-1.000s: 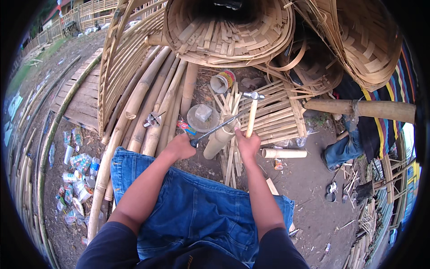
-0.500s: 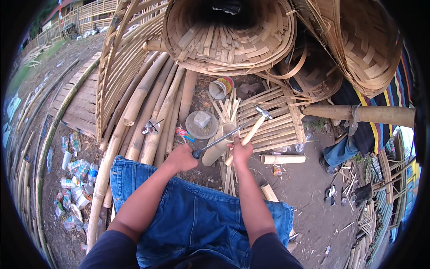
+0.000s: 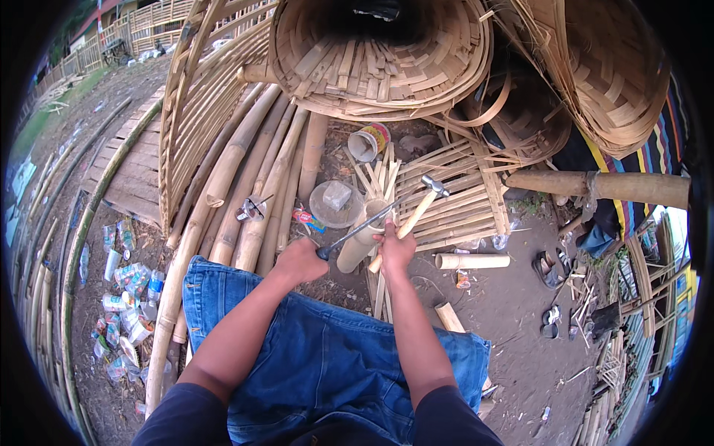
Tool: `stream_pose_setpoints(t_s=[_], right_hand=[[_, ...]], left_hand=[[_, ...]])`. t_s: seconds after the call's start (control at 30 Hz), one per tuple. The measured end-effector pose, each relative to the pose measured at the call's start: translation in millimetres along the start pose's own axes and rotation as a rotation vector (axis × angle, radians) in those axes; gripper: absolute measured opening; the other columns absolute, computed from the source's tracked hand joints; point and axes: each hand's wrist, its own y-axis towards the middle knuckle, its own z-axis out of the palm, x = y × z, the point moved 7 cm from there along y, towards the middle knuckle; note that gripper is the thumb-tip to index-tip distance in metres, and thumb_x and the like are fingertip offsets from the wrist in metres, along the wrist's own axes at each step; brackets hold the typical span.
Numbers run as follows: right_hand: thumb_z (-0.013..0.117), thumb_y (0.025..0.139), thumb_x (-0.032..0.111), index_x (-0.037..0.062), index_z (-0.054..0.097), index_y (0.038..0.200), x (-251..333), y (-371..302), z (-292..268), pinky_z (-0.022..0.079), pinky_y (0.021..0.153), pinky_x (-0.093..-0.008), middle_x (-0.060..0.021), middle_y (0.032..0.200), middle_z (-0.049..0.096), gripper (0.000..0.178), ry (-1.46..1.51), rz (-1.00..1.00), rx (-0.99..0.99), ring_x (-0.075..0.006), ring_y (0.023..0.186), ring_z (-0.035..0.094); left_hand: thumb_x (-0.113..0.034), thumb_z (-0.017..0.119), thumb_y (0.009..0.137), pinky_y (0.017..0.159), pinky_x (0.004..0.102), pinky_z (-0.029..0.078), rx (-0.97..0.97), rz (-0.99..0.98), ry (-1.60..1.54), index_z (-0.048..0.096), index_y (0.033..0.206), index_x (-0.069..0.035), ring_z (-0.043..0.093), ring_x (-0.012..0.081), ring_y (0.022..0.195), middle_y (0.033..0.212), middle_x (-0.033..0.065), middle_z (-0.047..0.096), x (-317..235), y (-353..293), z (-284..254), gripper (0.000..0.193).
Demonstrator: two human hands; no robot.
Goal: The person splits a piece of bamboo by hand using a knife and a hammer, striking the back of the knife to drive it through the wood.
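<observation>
My left hand (image 3: 301, 261) is closed round the dark handle of a long, thin metal rod tool (image 3: 351, 236), which looks like a screwdriver. Its shaft slants up to the right, over the mouth of an upright bamboo tube (image 3: 357, 255). In my right hand (image 3: 394, 249) is a hammer (image 3: 422, 213) by its pale wooden handle, metal head up and to the right. The right fingers are close to the rod's shaft; whether they touch it I cannot tell. Thin bamboo strips (image 3: 383, 175) stand behind the tube. Blue denim (image 3: 320, 357) covers my lap.
Large woven bamboo baskets (image 3: 387, 93) hang over the far side. Long bamboo poles (image 3: 223, 171) lie at left, beside plastic litter (image 3: 134, 305). A slatted bamboo panel (image 3: 454, 193), a short bamboo piece (image 3: 472, 262), a clear bowl with a stone (image 3: 337, 196) and sandals (image 3: 547, 269) lie around.
At the right, another person's leg in blue trousers has drawn back, and sandals show where the foot was. My hands, the hammer and the rod have barely moved.
</observation>
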Motion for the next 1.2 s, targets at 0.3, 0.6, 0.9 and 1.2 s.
stream_pose_setpoints(t_s=[0.3, 0.6, 0.9, 1.2], right_hand=[[0.065, 0.094, 0.015, -0.0013, 0.051, 0.102, -5, -11, 9, 0.038, 0.038, -0.0253, -0.0084, 0.081, 0.059, 0.024, 0.090, 0.043, -0.094, -0.0157, 0.055, 0.064], [0.064, 0.094, 0.012, -0.0023, 0.052, 0.100, -11, -9, 13, 0.038, 0.038, -0.0251, -0.0085, 0.077, 0.060, 0.020, 0.110, 0.064, -0.168, -0.0157, 0.053, 0.063], [0.065, 0.094, 0.013, -0.0035, 0.050, 0.095, -10, -14, 17, 0.038, 0.037, -0.0249, -0.0090, 0.077, 0.059, 0.022, 0.139, 0.072, -0.148, -0.0159, 0.053, 0.063], [0.066, 0.093, 0.014, -0.0022, 0.049, 0.094, -13, -13, 17, 0.038, 0.038, -0.0248, -0.0090, 0.079, 0.059, 0.024, 0.148, 0.063, -0.133, -0.0158, 0.055, 0.063]], left_hand=[[-0.021, 0.060, 0.071, 0.090, 0.0450, 0.052, -0.002, -0.042, 0.016, 0.071, 0.089, 0.002, 0.066, 0.0394, 0.099, 0.096, 0.0257, 0.069, 4, 1, 5, 0.032], [-0.021, 0.060, 0.071, 0.089, 0.0445, 0.052, -0.008, -0.029, 0.008, 0.072, 0.089, 0.003, 0.066, 0.0396, 0.097, 0.094, 0.0277, 0.068, 3, 2, 6, 0.032], [-0.022, 0.059, 0.071, 0.089, 0.0442, 0.052, 0.009, -0.041, -0.016, 0.072, 0.088, 0.003, 0.066, 0.0396, 0.097, 0.093, 0.0280, 0.068, 2, 0, 2, 0.033], [-0.023, 0.061, 0.069, 0.087, 0.0441, 0.053, -0.029, -0.032, -0.008, 0.072, 0.088, 0.003, 0.067, 0.0395, 0.095, 0.092, 0.0274, 0.068, 3, 3, 4, 0.034]])
